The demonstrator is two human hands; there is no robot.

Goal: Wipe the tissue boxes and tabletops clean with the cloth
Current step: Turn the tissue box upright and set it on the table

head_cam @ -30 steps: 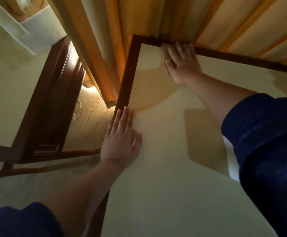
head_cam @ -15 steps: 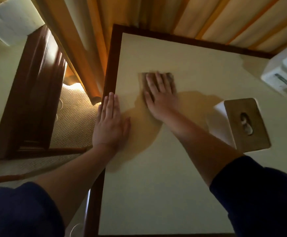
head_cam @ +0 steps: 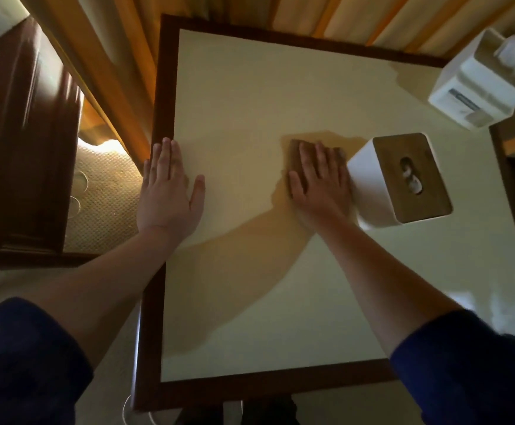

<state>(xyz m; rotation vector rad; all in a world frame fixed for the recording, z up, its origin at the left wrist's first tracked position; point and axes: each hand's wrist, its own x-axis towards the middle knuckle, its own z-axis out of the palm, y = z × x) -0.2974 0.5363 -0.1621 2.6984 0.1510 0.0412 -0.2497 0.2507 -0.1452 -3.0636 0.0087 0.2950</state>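
The tabletop (head_cam: 280, 87) is coloured pale cream and framed in dark brown. The tissue box (head_cam: 369, 179) is white, topped in brown. The cloth (head_cam: 294, 161) is brown. Orange and cream stripes are borne by the curtain (head_cam: 357, 16).

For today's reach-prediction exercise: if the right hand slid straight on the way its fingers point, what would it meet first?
Probably nothing on the tabletop: the right hand points at its far edge, passing left of the tissue box.
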